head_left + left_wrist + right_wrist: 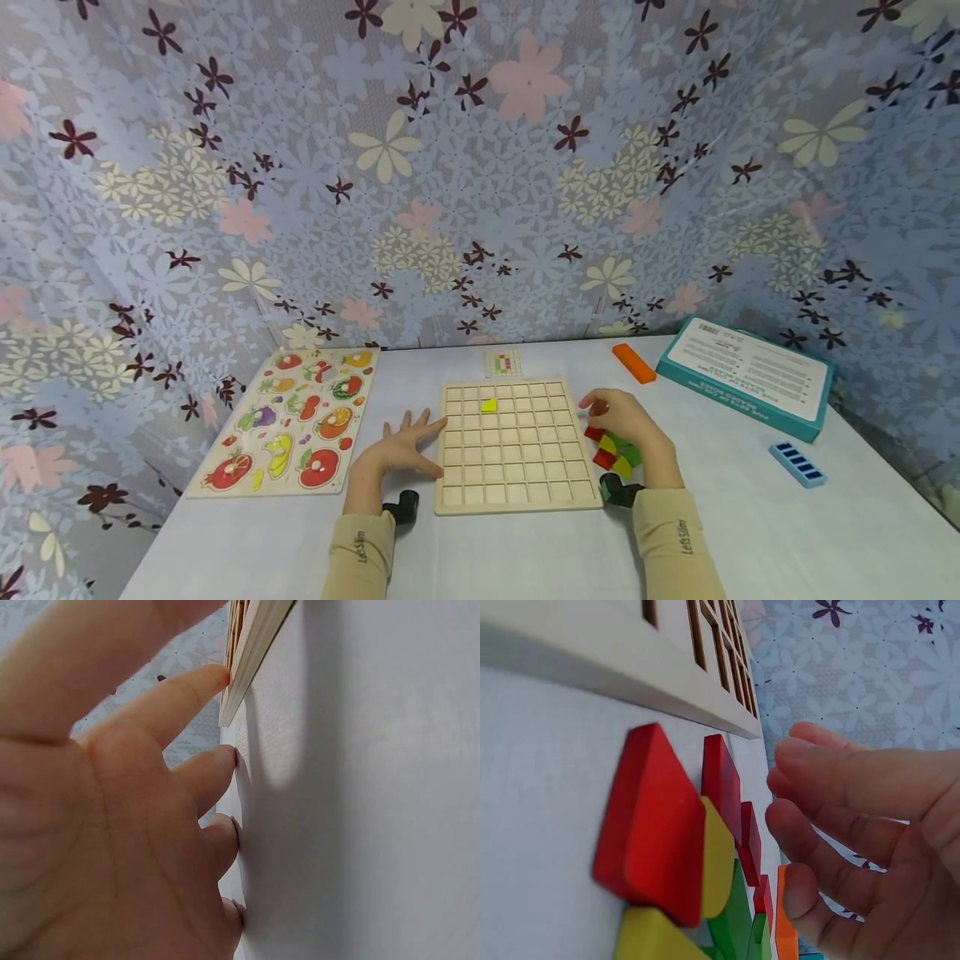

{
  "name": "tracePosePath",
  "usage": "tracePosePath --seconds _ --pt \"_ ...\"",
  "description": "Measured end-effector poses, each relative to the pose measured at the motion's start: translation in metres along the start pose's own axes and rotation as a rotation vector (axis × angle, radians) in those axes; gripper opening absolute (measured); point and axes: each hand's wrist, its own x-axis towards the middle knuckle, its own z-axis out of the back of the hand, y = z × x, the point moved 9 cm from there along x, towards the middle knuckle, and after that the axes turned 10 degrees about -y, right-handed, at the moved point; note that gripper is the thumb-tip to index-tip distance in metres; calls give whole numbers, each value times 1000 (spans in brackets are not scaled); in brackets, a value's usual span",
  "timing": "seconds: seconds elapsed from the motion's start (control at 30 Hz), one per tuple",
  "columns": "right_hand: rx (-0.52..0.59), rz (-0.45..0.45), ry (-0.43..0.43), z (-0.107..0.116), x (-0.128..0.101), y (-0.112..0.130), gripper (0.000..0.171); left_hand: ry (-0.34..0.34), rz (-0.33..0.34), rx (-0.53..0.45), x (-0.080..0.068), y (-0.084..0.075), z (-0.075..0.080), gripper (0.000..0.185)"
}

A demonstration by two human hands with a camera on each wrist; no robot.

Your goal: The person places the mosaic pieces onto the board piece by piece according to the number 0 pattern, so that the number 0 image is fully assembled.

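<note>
A wooden grid board (517,506) lies flat in front of me, with one yellow piece (489,406) in a cell near its far edge. My left hand (397,448) is spread at the board's left side; in the left wrist view its index fingertip (219,675) touches the board's edge and the other fingertips rest on the table. To the right of the board, my right hand (626,417) hovers by a cluster of red, yellow and green blocks, its fingers loosely bent with nothing visible between them. A red block (656,825) is closest in the right wrist view.
A small pattern card (503,363) lies behind the board. On the left is a fruit puzzle board (300,425). An orange bar (633,363), a teal and white box (750,375) and a blue piece with dark squares (797,464) lie on the right. A floral cloth (480,167) hangs behind.
</note>
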Motion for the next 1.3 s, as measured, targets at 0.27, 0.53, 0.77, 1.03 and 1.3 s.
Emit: tracePosePath --seconds 0.27,0.53,0.77,1.03,1.3 --pt "-21 -35 53 -3 -5 -4 26 1 -3 2 0 0 0 89" --pt "-35 -61 77 -5 -6 -7 30 1 -1 -5 1 1 0 89" --pt "-60 -40 71 -4 -6 -7 29 1 1 -7 3 2 -1 90" --pt "-103 -44 87 2 -10 -10 30 0 5 -4 3 3 -1 90" --pt "-110 -101 166 2 -16 -18 41 6 12 -1 4 4 -2 90"
